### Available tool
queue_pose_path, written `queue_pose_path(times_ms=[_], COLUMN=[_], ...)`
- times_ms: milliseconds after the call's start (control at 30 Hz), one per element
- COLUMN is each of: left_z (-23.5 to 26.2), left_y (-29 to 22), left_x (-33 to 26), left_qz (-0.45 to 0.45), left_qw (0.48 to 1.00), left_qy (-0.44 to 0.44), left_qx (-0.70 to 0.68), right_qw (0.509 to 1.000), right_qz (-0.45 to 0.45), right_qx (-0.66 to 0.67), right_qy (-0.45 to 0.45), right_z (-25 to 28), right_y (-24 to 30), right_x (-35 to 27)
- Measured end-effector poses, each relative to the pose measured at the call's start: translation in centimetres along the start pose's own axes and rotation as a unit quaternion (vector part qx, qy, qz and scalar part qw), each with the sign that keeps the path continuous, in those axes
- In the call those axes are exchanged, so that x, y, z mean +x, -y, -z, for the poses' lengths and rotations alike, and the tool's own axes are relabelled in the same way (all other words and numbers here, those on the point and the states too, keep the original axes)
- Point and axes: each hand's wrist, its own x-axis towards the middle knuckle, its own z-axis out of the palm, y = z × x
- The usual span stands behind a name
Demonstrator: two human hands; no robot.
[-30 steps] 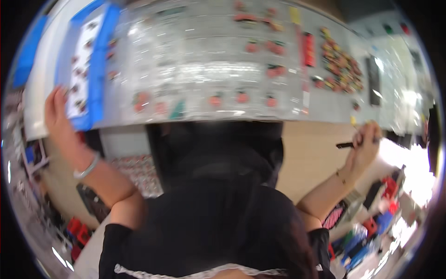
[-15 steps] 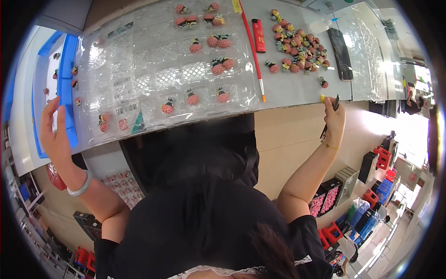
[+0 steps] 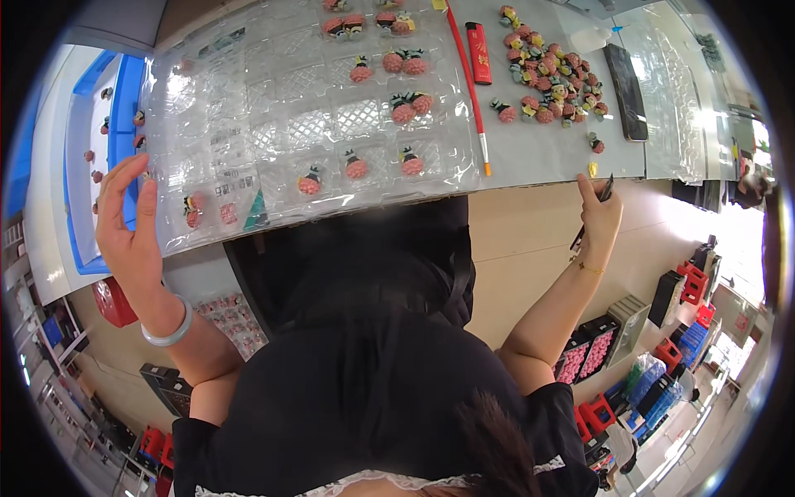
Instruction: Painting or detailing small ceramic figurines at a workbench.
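My left hand (image 3: 132,236) is raised over the left edge of the table, fingers apart and holding nothing. It is between the blue tray (image 3: 81,240) and the clear plastic blister tray (image 3: 273,91). At the table's front edge on the right, my right hand (image 3: 602,217) is closed round a dark slim tool (image 3: 609,189), whose exact kind I cannot make out. A small yellow piece (image 3: 593,169) lies just beyond its fingertips. Farther back is a small pink figure with a dark top (image 3: 596,144). Similar pink figures (image 3: 356,166) sit in several pockets of the clear tray.
A pile of pink figures (image 3: 553,79) lies on the right of the table, beside a dark phone (image 3: 626,93). Between pile and clear tray are a red brush (image 3: 477,108) and a red lighter-shaped item (image 3: 479,54). Red stools (image 3: 596,414) stand on the floor at right.
The whole view has shifted slightly. My left hand has moved right, closer to the clear tray. My right fingertips have drawn back a little from the yellow piece, keeping the dark tool.
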Motion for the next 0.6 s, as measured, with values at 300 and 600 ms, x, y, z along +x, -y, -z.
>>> queue_pose_path(times_ms=[300,600], left_z=[-2.4,-6.6], left_y=[-2.8,-6.9], left_x=[0.3,-0.3], left_qz=[-0.041,-0.165], left_qw=[0.986,0.948], left_qy=[0.158,0.206], left_qx=[0.015,0.178], right_qw=[0.969,0.899], right_qz=[0.065,0.152], right_qx=[0.238,0.323], right_qy=[0.021,0.254], right_z=[2.0,-2.9], right_y=[3.3,9.4], right_x=[-2.9,-7.2])
